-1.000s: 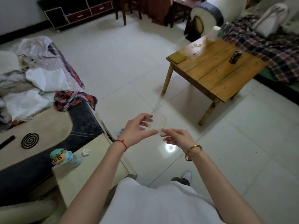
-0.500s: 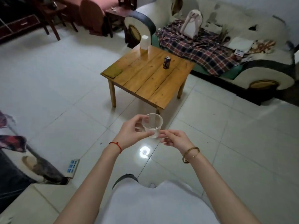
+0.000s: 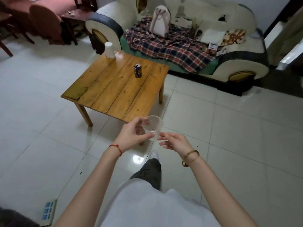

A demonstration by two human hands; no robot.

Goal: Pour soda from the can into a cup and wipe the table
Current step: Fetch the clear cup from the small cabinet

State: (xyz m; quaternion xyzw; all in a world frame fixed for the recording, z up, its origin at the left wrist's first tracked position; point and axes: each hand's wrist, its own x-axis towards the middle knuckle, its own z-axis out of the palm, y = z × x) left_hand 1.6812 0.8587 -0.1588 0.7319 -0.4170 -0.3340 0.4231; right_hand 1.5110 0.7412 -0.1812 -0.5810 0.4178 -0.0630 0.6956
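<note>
A clear plastic cup (image 3: 152,126) is held upright in the air by my left hand (image 3: 132,135), thumb and fingers curled round its side. My right hand (image 3: 176,141) is beside it, its fingertips touching the cup's lower right edge. Ahead stands a low wooden table (image 3: 114,90). A dark soda can (image 3: 137,70) stands upright on the table's far half. A stack of white cups (image 3: 109,49) sits at the table's far left corner. A flat green-brown cloth (image 3: 77,92) lies on the table's near left corner.
A sofa (image 3: 229,66) with a plaid blanket (image 3: 172,46) and a pale bag (image 3: 159,22) stands behind the table. Dark chairs (image 3: 45,25) are at the far left. A power strip (image 3: 47,212) lies on the tiled floor at the lower left. My leg (image 3: 150,171) steps forward.
The view has swung from the left side of the room to the table and sofa, which are now closer. The cup stays between both hands.
</note>
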